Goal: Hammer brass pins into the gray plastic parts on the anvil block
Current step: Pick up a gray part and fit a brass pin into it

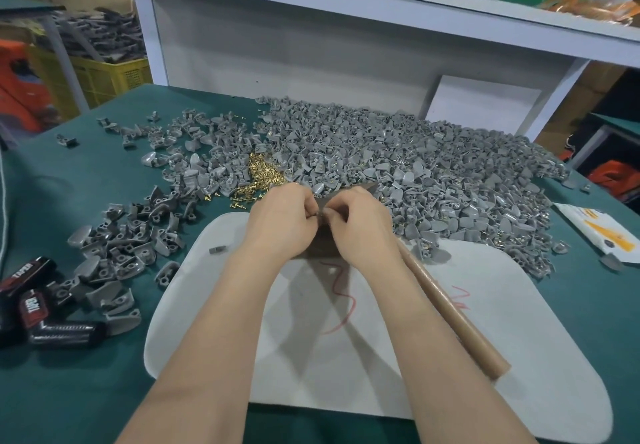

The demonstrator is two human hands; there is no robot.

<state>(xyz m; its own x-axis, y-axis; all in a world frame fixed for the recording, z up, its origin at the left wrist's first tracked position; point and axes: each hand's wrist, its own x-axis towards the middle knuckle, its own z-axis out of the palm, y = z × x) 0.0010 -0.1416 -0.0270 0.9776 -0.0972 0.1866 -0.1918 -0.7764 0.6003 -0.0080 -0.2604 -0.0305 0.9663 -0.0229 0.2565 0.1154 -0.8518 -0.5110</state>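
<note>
Left hand point(282, 222) and right hand point(360, 225) are both pinching one tiny piece point(320, 213), too hidden to identify, while covering most of the block point(322, 250).

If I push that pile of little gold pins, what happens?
The brass pins lie loose in a heap, so they would probably scatter rather than slide together. A few strays lie apart on the green cloth, so they likely roll easily.

"TAPER" on black packet point(25, 274), table's left edge
</note>
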